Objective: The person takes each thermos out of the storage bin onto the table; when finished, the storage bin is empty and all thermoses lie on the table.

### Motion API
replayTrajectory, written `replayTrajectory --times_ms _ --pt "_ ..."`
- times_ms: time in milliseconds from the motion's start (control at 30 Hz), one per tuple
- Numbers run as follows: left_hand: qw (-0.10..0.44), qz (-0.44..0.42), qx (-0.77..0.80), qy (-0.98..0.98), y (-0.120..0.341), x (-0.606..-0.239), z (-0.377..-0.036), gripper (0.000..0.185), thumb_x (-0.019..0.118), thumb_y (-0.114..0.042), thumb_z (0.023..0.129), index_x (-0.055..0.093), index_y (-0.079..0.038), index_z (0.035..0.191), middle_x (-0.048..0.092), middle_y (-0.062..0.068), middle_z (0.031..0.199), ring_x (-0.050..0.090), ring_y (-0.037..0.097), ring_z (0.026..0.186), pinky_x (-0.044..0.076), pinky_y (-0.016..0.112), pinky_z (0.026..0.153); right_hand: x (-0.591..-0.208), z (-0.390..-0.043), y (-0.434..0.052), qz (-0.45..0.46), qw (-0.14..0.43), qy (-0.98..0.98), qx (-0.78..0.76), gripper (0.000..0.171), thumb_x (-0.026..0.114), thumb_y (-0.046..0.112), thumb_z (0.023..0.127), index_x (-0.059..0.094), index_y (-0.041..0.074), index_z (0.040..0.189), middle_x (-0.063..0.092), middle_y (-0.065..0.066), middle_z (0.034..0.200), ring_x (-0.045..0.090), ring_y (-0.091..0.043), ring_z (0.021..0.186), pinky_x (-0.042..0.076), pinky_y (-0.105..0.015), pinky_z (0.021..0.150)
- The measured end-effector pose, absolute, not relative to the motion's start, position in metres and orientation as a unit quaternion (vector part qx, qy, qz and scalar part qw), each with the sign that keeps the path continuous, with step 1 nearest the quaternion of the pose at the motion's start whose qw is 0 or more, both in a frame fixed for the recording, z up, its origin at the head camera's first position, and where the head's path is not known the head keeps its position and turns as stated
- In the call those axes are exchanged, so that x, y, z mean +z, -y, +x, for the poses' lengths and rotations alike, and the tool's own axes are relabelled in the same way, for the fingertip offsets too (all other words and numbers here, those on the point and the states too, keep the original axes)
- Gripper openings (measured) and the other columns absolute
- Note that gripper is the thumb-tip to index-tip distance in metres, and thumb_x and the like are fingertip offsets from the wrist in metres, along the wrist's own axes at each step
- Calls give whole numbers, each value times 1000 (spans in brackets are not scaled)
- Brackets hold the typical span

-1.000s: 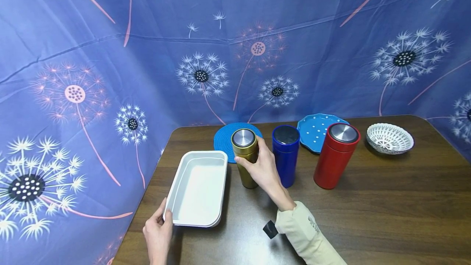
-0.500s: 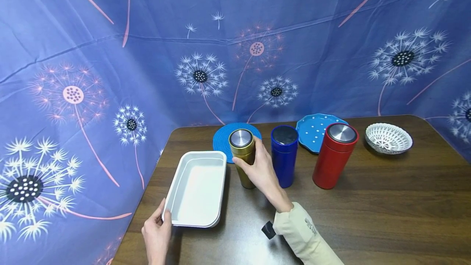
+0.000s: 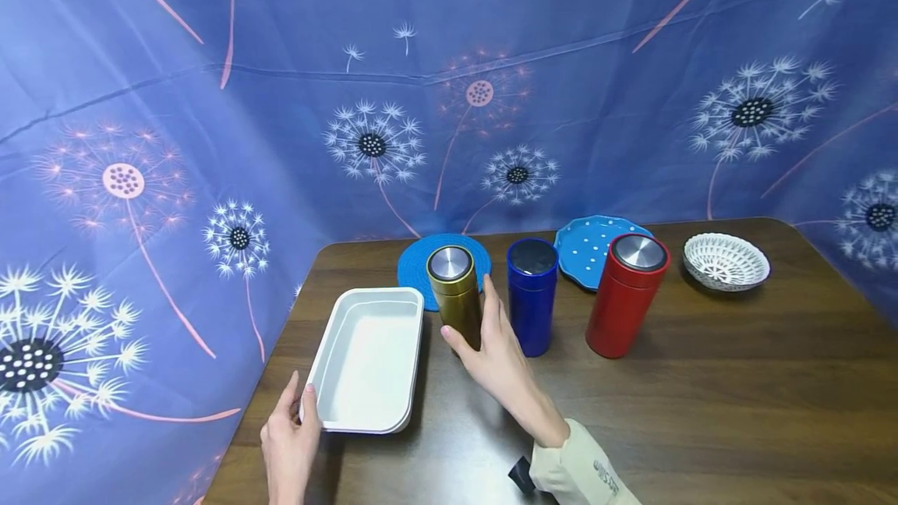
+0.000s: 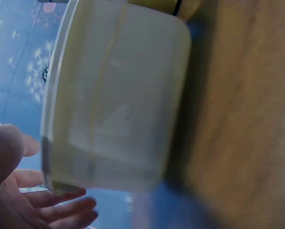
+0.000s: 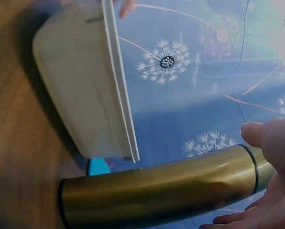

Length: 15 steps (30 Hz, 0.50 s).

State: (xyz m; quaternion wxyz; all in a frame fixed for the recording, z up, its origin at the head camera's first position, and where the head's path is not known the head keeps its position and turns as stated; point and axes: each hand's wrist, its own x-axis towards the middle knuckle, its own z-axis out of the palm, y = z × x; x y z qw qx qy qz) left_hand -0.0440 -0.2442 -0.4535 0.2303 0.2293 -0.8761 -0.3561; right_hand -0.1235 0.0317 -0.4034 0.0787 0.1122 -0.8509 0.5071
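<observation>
A gold thermos bottle (image 3: 454, 298) with a silver lid stands upright on the table in the head view, just right of a white rectangular tray (image 3: 368, 357). My right hand (image 3: 498, 357) is beside the bottle's right side, thumb and fingers spread and apart from one another. In the right wrist view the bottle (image 5: 161, 186) passes the gap between thumb and fingers; whether the skin touches it I cannot tell. With thumb and fingers about its rim, my left hand (image 3: 291, 431) holds the tray's near left corner. The left wrist view shows the tray's side wall (image 4: 128, 100) and the hand's fingers (image 4: 68, 210).
A blue bottle (image 3: 533, 302) and a red bottle (image 3: 627, 298) stand to the right. Behind them lie a blue round mat (image 3: 414, 259), a blue dotted plate (image 3: 582, 252) and a white patterned bowl (image 3: 726, 262). The wooden table (image 3: 701, 411) ends at a dandelion-print cloth (image 3: 596, 100).
My right hand has loosened its grip on the gold bottle and slid lower, its fingers now spread. The bottle stays upright. The left hand remains at the tray corner; the head view has shifted slightly.
</observation>
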Motion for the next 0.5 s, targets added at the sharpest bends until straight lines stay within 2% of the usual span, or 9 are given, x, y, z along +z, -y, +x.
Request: replayTrajectory --times_ms 67,167,300,500 --pt "232 210 -346 885 243 -446 -46 48 51 -25 100 50 3 139 58 30 128 56 46 115 41 59 93 -405 -116 -35 110 63 855 502 95 68 37 90 8 6 156 18 -18 161 23 -36 145 25 -57 111" --pt "233 165 -330 899 240 -433 -49 50 54 -22 99 46 3 142 48 32 139 42 50 128 33 61 101 -409 -105 -43 105 36 859 500 93 67 38 91 8 8 157 17 -18 161 20 -38 145 24 -59 111" --pt "223 99 -315 917 232 -413 -57 54 58 -18 96 42 1 145 41 32 144 29 49 137 25 64 106 -416 -89 -60 99 11 866 490 89 66 37 92 11 9 157 20 -17 160 22 -38 145 25 -61 109" --pt "202 24 -271 941 220 -388 -79 55 57 -20 97 41 -4 147 37 30 148 25 47 140 22 66 105 -428 -71 -98 99 39 895 433 82 64 40 93 22 5 154 32 -22 155 33 -40 139 32 -61 105"
